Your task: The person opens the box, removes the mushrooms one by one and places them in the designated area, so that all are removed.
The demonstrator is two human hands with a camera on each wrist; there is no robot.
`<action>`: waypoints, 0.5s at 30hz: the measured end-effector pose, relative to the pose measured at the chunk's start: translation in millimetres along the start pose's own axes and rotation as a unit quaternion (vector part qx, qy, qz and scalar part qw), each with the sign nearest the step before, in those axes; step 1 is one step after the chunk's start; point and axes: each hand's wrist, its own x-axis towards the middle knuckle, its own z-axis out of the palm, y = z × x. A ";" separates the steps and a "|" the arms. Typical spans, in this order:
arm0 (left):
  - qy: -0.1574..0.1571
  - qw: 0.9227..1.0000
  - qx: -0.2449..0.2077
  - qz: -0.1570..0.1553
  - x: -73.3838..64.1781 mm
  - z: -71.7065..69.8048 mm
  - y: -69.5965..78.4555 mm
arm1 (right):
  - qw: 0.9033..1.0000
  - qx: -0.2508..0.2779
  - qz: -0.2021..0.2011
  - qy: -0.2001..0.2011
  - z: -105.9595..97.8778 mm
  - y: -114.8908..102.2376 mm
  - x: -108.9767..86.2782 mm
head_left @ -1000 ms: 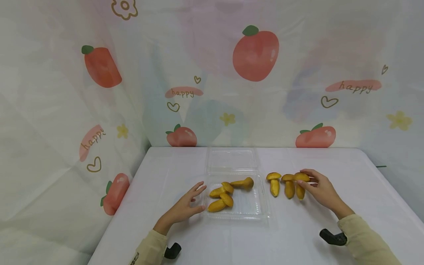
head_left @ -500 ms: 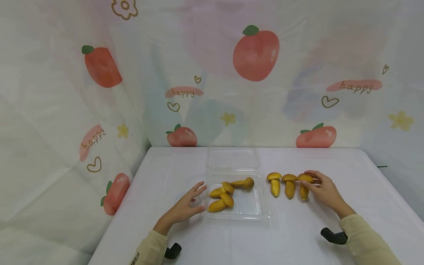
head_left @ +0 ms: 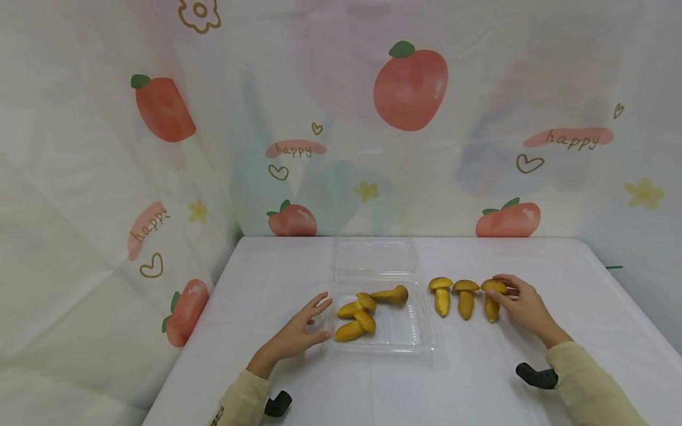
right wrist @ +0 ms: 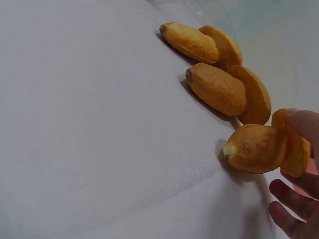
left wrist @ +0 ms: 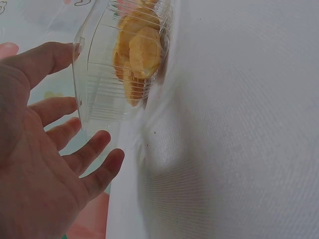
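Note:
With thumb and fingers, my right hand (head_left: pixel 524 305) pinches the cap of a yellow mushroom (head_left: pixel 492 312), the rightmost of three in a row on the table. The right wrist view shows its thumb across the cap, with the stem (right wrist: pixel 254 149) pointing away from the palm. Beside it lie a middle mushroom (head_left: pixel 466 305) and a left mushroom (head_left: pixel 442 303), caps toward the back. My left hand (head_left: pixel 295 331) has its fingers spread at the left side of a clear plastic box (head_left: pixel 410 345). In the left wrist view, fingertips of the left hand (left wrist: pixel 45 149) meet the box's rim (left wrist: pixel 76 84).
Inside the box are three more mushrooms: a front one (head_left: pixel 354 328), one behind it (head_left: pixel 354 306) and a back one (head_left: pixel 391 294). Its clear lid (head_left: pixel 373 257) lies folded open toward the back. A printed cloth (head_left: pixel 341 177) hangs behind the white table (head_left: pixel 383 390).
My right hand has shifted slightly right with the rightmost mushroom, widening the gap to the middle one. The left hand and the box stay where they were.

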 end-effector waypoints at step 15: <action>-0.003 1.000 -0.001 -0.003 -0.3 -0.4 0.8 | 1.000 0.001 0.007 -0.010 -1.1 -0.3 5.9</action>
